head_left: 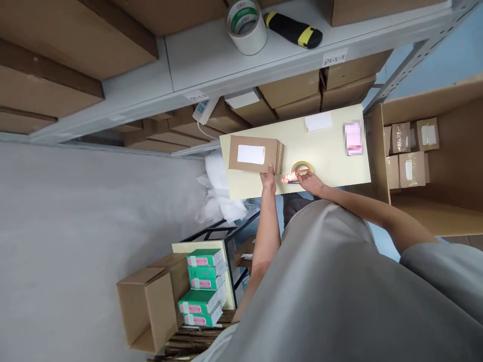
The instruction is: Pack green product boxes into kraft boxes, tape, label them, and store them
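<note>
A brown cardboard box (249, 155) with a blank-looking white label lies at the left part of a cream tabletop (328, 171). My left hand (268, 179) grips its near right corner, thumb on top and the other fingers mostly hidden under the edge. To the right, my right hand (310, 183) has its fingers closed on a small orange-and-white printed item (290, 177), too small to name. Just behind that item lies a roll of yellowish tape (302, 165), partly covered by it. A thin dark stick-like thing shows beneath the item.
A white slip (319, 121) and a pink printed pad (353, 138) lie on the tabletop. Overhead, a shelf (204, 65) holds white tape (247, 27) and a black-yellow cutter (294, 30). A large open carton (433, 213) stands right; green boxes (204, 281) are lower left.
</note>
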A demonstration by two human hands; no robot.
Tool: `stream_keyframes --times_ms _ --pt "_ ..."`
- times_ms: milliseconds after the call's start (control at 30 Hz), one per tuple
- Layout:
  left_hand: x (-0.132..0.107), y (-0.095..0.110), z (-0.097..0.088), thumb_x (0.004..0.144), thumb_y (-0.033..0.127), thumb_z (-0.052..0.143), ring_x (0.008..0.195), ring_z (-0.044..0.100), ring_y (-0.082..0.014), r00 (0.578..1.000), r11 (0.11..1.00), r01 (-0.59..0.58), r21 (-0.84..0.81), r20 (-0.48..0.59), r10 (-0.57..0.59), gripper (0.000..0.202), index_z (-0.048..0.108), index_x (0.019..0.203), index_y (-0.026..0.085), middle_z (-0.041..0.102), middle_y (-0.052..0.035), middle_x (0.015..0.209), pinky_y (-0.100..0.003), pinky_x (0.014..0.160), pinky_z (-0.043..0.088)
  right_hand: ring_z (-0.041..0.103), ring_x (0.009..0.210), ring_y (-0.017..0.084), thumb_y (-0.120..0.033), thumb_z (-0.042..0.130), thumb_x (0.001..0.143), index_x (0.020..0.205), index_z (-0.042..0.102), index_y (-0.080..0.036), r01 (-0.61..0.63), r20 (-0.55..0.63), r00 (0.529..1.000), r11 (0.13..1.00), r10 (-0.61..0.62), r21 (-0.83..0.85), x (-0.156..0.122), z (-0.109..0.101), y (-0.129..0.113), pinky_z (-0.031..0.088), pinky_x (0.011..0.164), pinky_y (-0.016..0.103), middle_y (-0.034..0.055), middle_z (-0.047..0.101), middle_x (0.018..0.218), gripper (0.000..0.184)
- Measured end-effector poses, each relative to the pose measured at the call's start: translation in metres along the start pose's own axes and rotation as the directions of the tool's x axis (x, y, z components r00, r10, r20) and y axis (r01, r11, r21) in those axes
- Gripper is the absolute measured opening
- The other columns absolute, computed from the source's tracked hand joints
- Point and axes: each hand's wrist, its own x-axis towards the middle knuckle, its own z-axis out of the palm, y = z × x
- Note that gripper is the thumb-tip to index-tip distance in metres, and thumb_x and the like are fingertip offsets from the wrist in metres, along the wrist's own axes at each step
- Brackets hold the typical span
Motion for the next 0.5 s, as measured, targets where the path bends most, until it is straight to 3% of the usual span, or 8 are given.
stream_keyframes --times_ms 233,500 --pt "0.003 -0.004 -0.004 0.107 0.034 0.083 0.145 0.072 -0.0181 0.997 0.998 0.052 -0.039 -0.048 -0.054 0.039 0.07 0.141 0.019 0.077 -0.0139 0.152 -0.036 0.132 0.051 0.082 0.109 0.032 0.004 0.038 0.103 0.145 0.06 0.006 0.091 0.115 0.991 0.98 -0.072 -0.175 0.0 -0.007 0.001 0.051 0.105 0.042 0.0251 0.083 0.112 0.047" --pt "0.009 -0.013 -0.007 0.104 0.044 0.087 0.147 0.071 -0.0205 0.999 0.998 0.017 -0.059 -0.031 -0.019 0.054 0.069 0.149 0.02 0.075 -0.0144 0.156 -0.038 0.132 0.051 0.081 0.107 0.031 0.003 0.041 0.102 0.156 0.051 0.009 0.121 0.108 0.989 0.973 -0.101 -0.196 -0.001 -0.004 0.008 0.05 0.107 0.044 0.0239 0.083 0.112 0.056"
